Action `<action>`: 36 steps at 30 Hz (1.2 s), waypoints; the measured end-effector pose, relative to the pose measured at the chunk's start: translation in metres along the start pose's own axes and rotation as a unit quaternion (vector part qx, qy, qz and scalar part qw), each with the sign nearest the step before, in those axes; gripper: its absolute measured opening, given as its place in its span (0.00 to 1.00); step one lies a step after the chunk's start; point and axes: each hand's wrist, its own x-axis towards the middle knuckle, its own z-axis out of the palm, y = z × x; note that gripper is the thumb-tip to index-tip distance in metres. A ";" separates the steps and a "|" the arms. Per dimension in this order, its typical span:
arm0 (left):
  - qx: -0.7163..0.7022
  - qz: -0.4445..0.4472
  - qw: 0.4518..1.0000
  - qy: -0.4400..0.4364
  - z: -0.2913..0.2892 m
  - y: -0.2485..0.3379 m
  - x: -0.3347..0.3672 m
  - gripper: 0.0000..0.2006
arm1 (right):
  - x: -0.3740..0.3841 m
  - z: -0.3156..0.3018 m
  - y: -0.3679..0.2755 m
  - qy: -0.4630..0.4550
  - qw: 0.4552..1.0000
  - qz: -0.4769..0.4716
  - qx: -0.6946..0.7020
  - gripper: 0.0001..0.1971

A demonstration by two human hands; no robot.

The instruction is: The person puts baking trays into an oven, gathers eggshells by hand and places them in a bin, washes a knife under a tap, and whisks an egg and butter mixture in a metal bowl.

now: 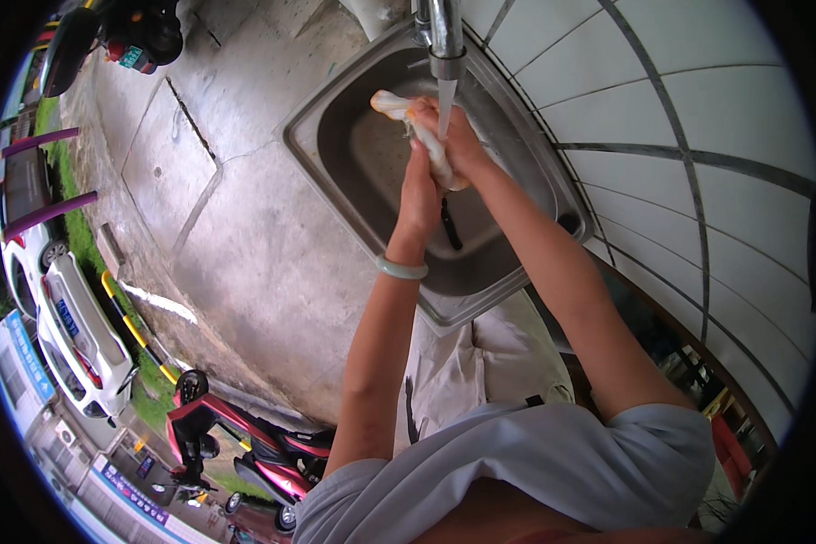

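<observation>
Under the faucet [446, 45], both my hands grip a long, wet, whitish piece with orange tinges at its ends [392, 104]. I cannot tell whether it is cloth or food. My right hand [462, 140] wraps around its middle from the right, and water runs over it. My left hand [419, 186] closes on it from the left, thumb along its side, with a pale green bangle on the wrist. Some of the piece is hidden by my fingers. Below the hands, a thin black handle [451, 228] lies in the metal sink [335, 195]; its other end is hidden.
A white tiled wall [626, 118] rises right beside the sink. Concrete floor [254, 263] stretches to the left. Farther off stand a red and black scooter [272, 444], a white car [86, 326] and a yellow and black barrier [140, 331]. Items sit on a low shelf at lower right.
</observation>
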 end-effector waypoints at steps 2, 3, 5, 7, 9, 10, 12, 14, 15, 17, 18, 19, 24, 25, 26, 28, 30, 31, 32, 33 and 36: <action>0.089 0.044 0.994 0.033 -0.015 -0.012 -0.008 0.19 | 0.009 -0.015 0.016 0.035 0.988 0.102 0.110 0.16; 0.132 0.067 0.988 0.051 -0.027 -0.019 -0.008 0.18 | 0.010 -0.020 0.017 0.049 0.974 0.153 0.162 0.15; 0.212 0.083 0.958 0.174 -0.061 -0.047 0.002 0.14 | 0.013 -0.038 0.036 0.016 0.942 0.198 0.269 0.20; 0.364 0.108 0.882 0.280 -0.090 -0.077 0.014 0.12 | 0.004 -0.038 0.026 -0.002 0.936 0.226 0.270 0.18; 0.500 0.084 0.822 0.260 -0.108 -0.101 0.020 0.15 | -0.007 -0.031 0.022 0.002 0.973 0.170 0.159 0.18; 0.555 0.079 0.793 0.239 -0.110 -0.110 0.021 0.16 | -0.011 -0.029 0.021 0.004 0.985 0.140 0.102 0.18; 0.599 0.077 0.769 0.211 -0.126 -0.133 0.030 0.20 | -0.016 -0.021 0.013 0.011 0.990 0.126 0.066 0.15; 0.592 0.061 0.787 0.159 -0.147 -0.157 0.042 0.20 | -0.021 -0.012 0.005 0.030 0.994 0.105 -0.005 0.13; 0.589 0.054 0.795 0.135 -0.157 -0.166 0.045 0.20 | -0.023 -0.010 0.002 0.029 0.994 0.097 -0.033 0.13; 0.574 0.039 0.798 0.180 -0.174 -0.188 0.049 0.20 | -0.028 -0.007 -0.003 0.028 0.993 0.079 -0.088 0.13; 0.598 -0.008 0.773 0.212 -0.150 -0.173 0.041 0.20 | -0.028 -0.015 -0.003 0.045 0.991 0.070 -0.102 0.13; 0.621 -0.053 0.742 0.245 -0.132 -0.158 0.035 0.20 | -0.030 -0.021 -0.005 0.059 0.990 0.061 -0.115 0.14; 0.652 -0.065 0.724 0.215 -0.145 -0.157 0.032 0.16 | -0.045 -0.031 -0.016 0.019 0.968 0.034 -0.250 0.13; 0.611 -0.059 0.771 0.172 -0.147 -0.153 0.030 0.17 | -0.047 -0.036 -0.012 0.001 0.957 0.017 -0.288 0.13; 0.569 -0.054 0.811 0.125 -0.139 -0.137 0.026 0.17 | -0.048 -0.041 -0.009 -0.011 0.946 -0.001 -0.324 0.13; 0.553 0.026 0.827 0.100 -0.127 -0.125 0.010 0.16 | -0.053 -0.046 -0.002 -0.063 0.930 -0.022 -0.361 0.11; 0.335 -0.076 0.933 0.106 -0.098 -0.099 -0.013 0.12 | -0.057 -0.044 -0.003 -0.129 0.901 -0.043 -0.413 0.10; 0.217 -0.124 0.963 0.106 -0.084 -0.085 -0.025 0.11 | -0.058 -0.043 0.001 -0.159 0.885 -0.053 -0.435 0.10; 0.244 -0.096 0.962 0.077 -0.077 -0.078 -0.035 0.05 | -0.059 -0.042 0.008 -0.189 0.867 -0.063 -0.457 0.10; 0.244 -0.093 0.963 0.069 -0.073 -0.071 -0.044 0.05 | -0.061 -0.037 0.009 -0.220 0.847 -0.072 -0.479 0.11; 0.231 -0.078 0.968 0.065 -0.064 -0.056 -0.066 0.06 | -0.068 -0.017 0.007 -0.228 0.814 -0.043 -0.533 0.09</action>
